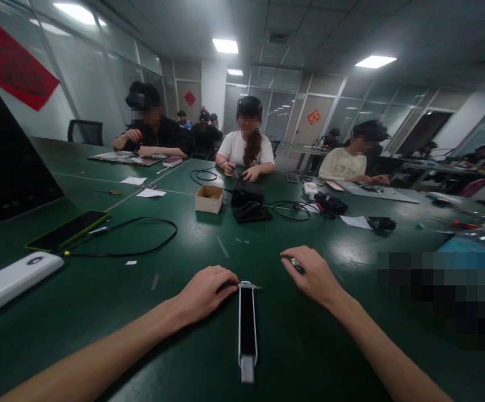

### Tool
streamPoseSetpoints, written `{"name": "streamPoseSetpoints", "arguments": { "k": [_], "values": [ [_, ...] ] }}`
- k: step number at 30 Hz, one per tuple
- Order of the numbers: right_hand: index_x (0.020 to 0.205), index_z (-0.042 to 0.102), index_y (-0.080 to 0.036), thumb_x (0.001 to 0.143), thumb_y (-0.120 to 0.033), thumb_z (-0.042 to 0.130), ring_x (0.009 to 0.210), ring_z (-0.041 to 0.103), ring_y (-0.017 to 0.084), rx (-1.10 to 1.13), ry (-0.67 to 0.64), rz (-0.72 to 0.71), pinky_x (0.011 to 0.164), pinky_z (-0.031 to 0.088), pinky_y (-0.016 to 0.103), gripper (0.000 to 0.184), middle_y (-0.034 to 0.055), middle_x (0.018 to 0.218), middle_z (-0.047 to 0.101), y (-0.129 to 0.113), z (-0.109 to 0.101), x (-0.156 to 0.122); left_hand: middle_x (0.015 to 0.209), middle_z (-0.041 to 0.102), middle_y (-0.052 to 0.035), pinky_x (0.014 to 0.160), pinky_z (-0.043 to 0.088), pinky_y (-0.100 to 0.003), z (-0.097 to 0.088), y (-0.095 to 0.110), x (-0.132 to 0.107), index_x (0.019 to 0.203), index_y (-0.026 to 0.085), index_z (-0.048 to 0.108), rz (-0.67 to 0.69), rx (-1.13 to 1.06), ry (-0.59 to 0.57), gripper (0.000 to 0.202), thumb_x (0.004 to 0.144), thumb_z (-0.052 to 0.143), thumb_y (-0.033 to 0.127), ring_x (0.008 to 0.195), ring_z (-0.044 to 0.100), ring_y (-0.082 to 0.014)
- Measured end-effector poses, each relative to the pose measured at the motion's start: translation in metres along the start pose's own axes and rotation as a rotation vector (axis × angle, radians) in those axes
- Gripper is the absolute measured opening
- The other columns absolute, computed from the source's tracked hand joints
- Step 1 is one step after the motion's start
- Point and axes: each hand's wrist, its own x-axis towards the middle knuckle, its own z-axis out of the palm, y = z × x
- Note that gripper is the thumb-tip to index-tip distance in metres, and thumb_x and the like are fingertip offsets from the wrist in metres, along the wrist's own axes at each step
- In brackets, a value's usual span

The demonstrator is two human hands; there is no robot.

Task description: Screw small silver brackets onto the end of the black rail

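Observation:
A long, narrow device with a black face and a white frame [247,318] lies on the green table [209,357] in front of me. A pale tab [247,369] extends from its near end. My left hand [207,291] rests beside the far end, thumb and fingertips closed on its left corner. A thin metal bit [258,287] sticks out on the other side of that end; its kind is unclear. Farther right, my right hand [309,272] is curled round a small black-and-white piece [296,266], mostly hidden under the fingers.
Left are a white oblong case [14,285], a phone [69,230], a looped black cable [142,254] and a dark screen [8,156]. Ahead stand a small open box [209,202] and a black stand [248,204]. Several people work across the table. A blurred patch covers the right.

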Motion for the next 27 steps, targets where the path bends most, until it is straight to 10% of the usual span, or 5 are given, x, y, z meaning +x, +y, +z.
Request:
{"name": "streamPoseSetpoints", "arguments": {
  "k": [7, 27],
  "values": [
    [0.103, 0.066, -0.014, 0.091, -0.024, 0.043, 0.099, 0.055, 0.022, -0.219, -0.189, 0.389, 0.088, 0.041, 0.035, 0.027, 0.0110, 0.105, 0.063, 0.082, -0.009, -0.012, 0.096, 0.065, -0.0030, 0.079, 0.048, -0.033, 0.007, -0.010, 0.001, 0.102, 0.020, 0.061, 0.028, -0.029, 0.027, 0.016, 0.091, 0.049, 0.021, 0.087, 0.060, -0.0182],
    [0.081, 0.068, -0.015, 0.081, -0.026, 0.053, 0.067, 0.062, 0.014, -0.055, -0.350, 0.610, 0.057, 0.041, 0.021, 0.018, 0.0044, 0.077, 0.069, 0.086, -0.013, -0.015, 0.096, 0.066, -0.0041, 0.079, 0.050, -0.033, 0.003, -0.008, 0.002, 0.101, 0.019, 0.061, 0.022, -0.028, 0.012, 0.019, 0.090, 0.046, 0.023, 0.088, 0.061, -0.0187]
  ]
}}
